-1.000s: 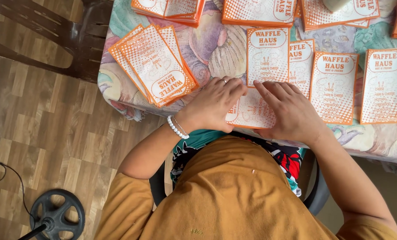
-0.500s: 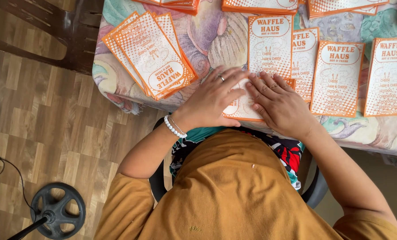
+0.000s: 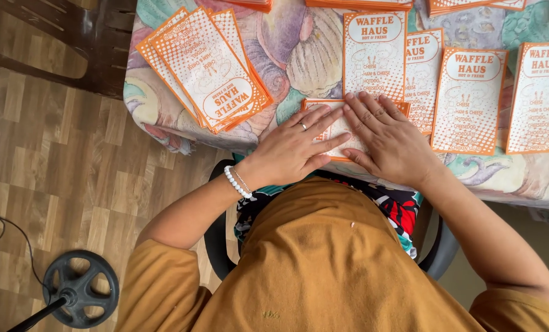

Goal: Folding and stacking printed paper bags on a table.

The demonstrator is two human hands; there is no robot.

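We've got both palms flat: left hand [image 3: 293, 147] and right hand [image 3: 388, 138] spread wide, pressing 1 orange-and-white paper bag [image 3: 339, 132] onto the floral tablecloth [image 3: 299, 55]; nothing gripped.

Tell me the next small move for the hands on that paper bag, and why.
Probably slide both palms outward to finish the crease: the left hand and right hand lie flat, side by side, on the orange-and-white paper bag at the edge of the floral-clothed table.

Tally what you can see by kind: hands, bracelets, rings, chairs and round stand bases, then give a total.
Hands: 2, left hand and right hand
Bead bracelet: 1
Ring: 1
Dark chair: 1
Round stand base: 1
Total: 6
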